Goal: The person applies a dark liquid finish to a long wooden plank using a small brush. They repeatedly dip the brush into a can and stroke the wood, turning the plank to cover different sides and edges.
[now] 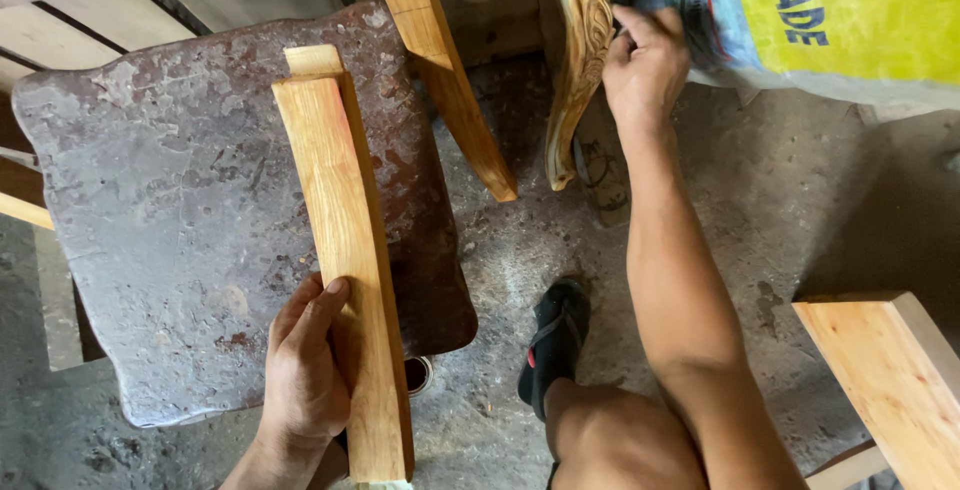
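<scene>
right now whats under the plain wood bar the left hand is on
The bar lies on a worn dark slab, with the left hand on its near end. The slab beneath the bar is covered; a small round rim peeks out beside it.

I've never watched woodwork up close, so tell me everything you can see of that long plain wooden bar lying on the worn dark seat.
The wooden bar is a long, straight, square-edged piece of pale orange-yellow timber with visible grain and a smooth, unvarnished look. It lies flat and lengthwise across the dark seat, whose surface is scuffed and peeling. Its far end steps down to a narrower, lighter stub; its near end overhangs the seat's front edge. The left hand rests against its near left side, fingers laid on the top face. Nothing else touches it.
</scene>
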